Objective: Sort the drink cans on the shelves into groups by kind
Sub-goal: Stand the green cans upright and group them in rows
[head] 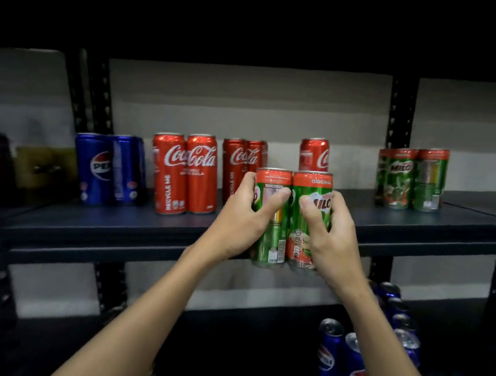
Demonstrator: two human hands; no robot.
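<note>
- Dark metal shelving (148, 227) fills your view against a pale wall, with one board at chest height and a lower board underneath.
- Far left on the upper board stand tall blue Pepsi cans (94, 169), tight together, which reads as one kind already grouped.
- Next come tall red Coca-Cola cans (182, 173), a front pair touching, more just behind and to their right, and a lone red can (313, 154) further back; the reds seem meant to share the middle stretch.
- Your left hand (238, 225) has its grip wrapped round a slim green-and-red Milo can (267, 248), thumb across the front, fingers hidden behind.
- Your right hand (330, 238) has its grip closed on a second green-and-red Milo can (300, 218) the same way; the two cans touch side by side, held upright in front of the shelf edge, so you carry a matched pair at once.
- Far right on the upper board sits a cluster of green Milo cans (410, 180); that looks like where your pair belongs.
- Lower right, more blue Pepsi cans on the lower board (354, 371) stand apart from the upper blue group, likely still to be sorted.
</note>
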